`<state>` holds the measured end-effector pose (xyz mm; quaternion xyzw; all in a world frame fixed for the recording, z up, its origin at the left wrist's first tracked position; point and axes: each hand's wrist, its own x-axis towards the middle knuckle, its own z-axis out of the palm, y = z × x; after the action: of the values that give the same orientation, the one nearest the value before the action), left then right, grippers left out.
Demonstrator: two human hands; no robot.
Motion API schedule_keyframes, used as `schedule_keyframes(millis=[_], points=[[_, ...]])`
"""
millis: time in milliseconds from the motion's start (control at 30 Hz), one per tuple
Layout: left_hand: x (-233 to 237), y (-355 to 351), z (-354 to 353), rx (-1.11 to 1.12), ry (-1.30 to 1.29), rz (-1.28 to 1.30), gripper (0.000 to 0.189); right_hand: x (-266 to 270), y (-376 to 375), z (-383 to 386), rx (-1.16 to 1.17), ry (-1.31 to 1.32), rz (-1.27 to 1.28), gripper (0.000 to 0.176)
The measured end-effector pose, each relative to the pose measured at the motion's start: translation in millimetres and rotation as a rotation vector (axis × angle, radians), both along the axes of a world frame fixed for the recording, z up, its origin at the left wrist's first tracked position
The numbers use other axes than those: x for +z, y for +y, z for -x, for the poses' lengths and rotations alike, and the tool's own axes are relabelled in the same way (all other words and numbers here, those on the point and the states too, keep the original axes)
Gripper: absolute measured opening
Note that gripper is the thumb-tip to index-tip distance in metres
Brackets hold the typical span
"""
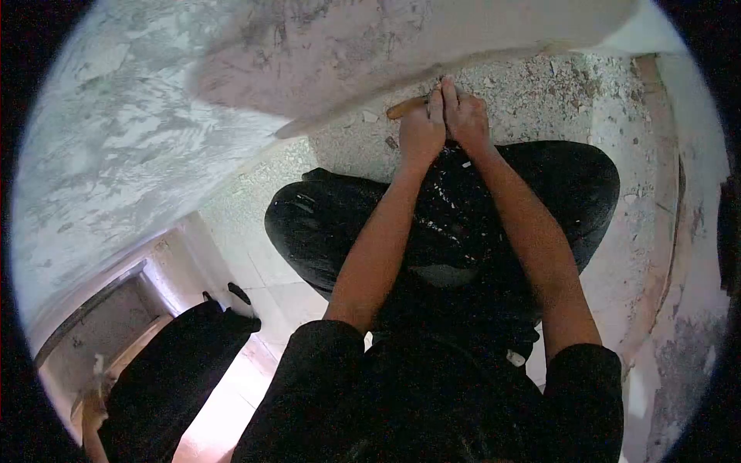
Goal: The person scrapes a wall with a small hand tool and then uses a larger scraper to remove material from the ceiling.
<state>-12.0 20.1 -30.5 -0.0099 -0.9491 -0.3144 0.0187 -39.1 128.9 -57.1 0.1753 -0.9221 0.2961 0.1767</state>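
Note:
Both of my hands are close together at the foot of the wall, above the rubble-strewn floor. My left hand (422, 137) has its fingers closed around a tool with a brown handle (407, 107), whose end sticks out to the left. My right hand (468, 122) presses against it from the right, its fingers pointing toward the wall. What lies between the fingertips is too small and hidden to make out. Crumbled plaster debris (532, 96) surrounds the hands.
A patchy plastered wall (154, 116) curves across the front and left. My bent knees in dark trousers lie on both sides. Another person in dark clothing (174, 370) is at the lower left, beside a doorway-like recess. A wall edge (668, 231) runs along the right.

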Motion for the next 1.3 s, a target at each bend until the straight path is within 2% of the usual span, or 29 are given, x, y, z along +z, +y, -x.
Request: schedule_keyframes(millis=[33, 67, 100, 133, 167, 233, 267, 300, 333, 367, 433, 467, 533, 600, 667, 733, 767, 833, 900, 967, 1033, 1100, 1133, 1167, 1200, 1233, 1267, 1300], points=[[-4, 1, -2, -0.001, -0.008, 0.0, 0.035, -2, 0, -2, 0.011, 0.001, -0.068, 0.037], [-8, 2, -2, 0.107, -0.003, -0.019, 0.042, -3, -1, -2, 0.009, -0.005, -0.068, 0.037], [-9, 4, 0, 0.214, 0.005, -0.039, 0.055, -2, -1, 0, 0.017, -0.119, -0.038, 0.038], [-9, 5, 1, 0.211, 0.007, -0.042, 0.055, -1, 0, 4, 0.025, -0.227, -0.009, 0.041], [-8, 4, 0, 0.182, -0.014, -0.029, 0.048, -4, 1, 3, 0.02, -0.226, -0.01, 0.041], [-3, 0, 5, 0.142, -0.025, -0.02, 0.043, -22, 2, 2, 0.035, 0.155, -0.299, 0.042], [1, -3, 7, 0.054, -0.07, 0.032, 0.035, -31, 2, 3, 0.029, 0.158, -0.303, 0.042], [6, -4, 8, -0.035, -0.114, 0.085, 0.032, -31, 1, 6, 0.037, 0.247, -0.194, 0.04], [10, -5, 8, -0.043, -0.108, 0.081, 0.032, -31, 2, 9, 0.044, 0.338, -0.086, 0.041], [16, -6, 6, -0.034, -0.097, 0.033, 0.033, -30, 7, 6, 0.037, 0.343, -0.091, 0.041], [10, -8, 9, -0.033, -0.072, -0.016, 0.033, 9, 15, -2, 0.122, -0.259, -0.305, 0.046], [-5, -11, 9, -0.083, 0.031, 0.079, 0.034, 18, 19, 5, 0.116, -0.252, -0.306, 0.046], [-5, -7, 10, -0.13, 0.134, 0.171, 0.034, 25, 27, 17, 0.355, -0.661, -0.195, 0.051], [-3, 1, 10, -0.074, -0.024, -0.036, 0.036, 11, 35, 26, 0.384, -0.642, -0.283, 0.049], [-36, 3, 9, -0.034, -0.029, -0.068, 0.037, 3, 44, 33, 0.415, -0.61, -0.371, 0.048], [-41, 3, 14, -0.006, -0.041, -0.09, 0.038, -3, 49, 36, 0.468, -0.386, -0.379, 0.05], [-45, 3, 11, -0.058, -0.03, 0.003, 0.04, -9, 49, 34, 0.468, -0.394, -0.371, 0.05], [-36, 3, 10, -0.117, -0.028, 0.101, 0.042, -17, 49, 30, 0.43, -0.209, -0.301, 0.047], [-22, 0, 12, -0.18, -0.064, 0.335, 0.046, -18, 39, 22, 0.42, -0.299, -0.245, 0.046], [-4, -5, 15, -0.162, -0.111, 0.272, 0.046, -19, 35, 25, 0.408, -0.367, -0.195, 0.046], [-4, -7, 9, -0.145, -0.17, 0.209, 0.047, -32, 29, 20, 0.389, -0.213, -0.113, 0.049], [-12, -8, 4, -0.215, 0.162, 0.546, 0.055, -33, 27, 18, 0.377, -0.138, -0.072, 0.051], [-23, -9, 7, -0.218, 0.161, 0.547, 0.055, -22, 27, 17, 0.337, -0.224, -0.265, 0.05], [-35, -10, 14, -0.198, 0.019, 0.322, 0.053, -11, 27, 16, 0.295, -0.311, -0.456, 0.049], [-42, -8, 18, -0.175, -0.122, 0.095, 0.056, -10, 31, 14, 0.294, -0.311, -0.454, 0.049], [-26, 0, 19, -0.174, -0.124, 0.096, 0.056, -10, 39, 12, 0.216, -0.17, -0.427, 0.048], [-10, 9, 21, -0.03, -0.293, -0.105, 0.059, -10, 43, 10, 0.141, -0.029, -0.399, 0.048], [3, 14, 22, 0.117, -0.457, -0.305, 0.062, 2, 43, 7, 0.146, -0.027, -0.398, 0.048]])
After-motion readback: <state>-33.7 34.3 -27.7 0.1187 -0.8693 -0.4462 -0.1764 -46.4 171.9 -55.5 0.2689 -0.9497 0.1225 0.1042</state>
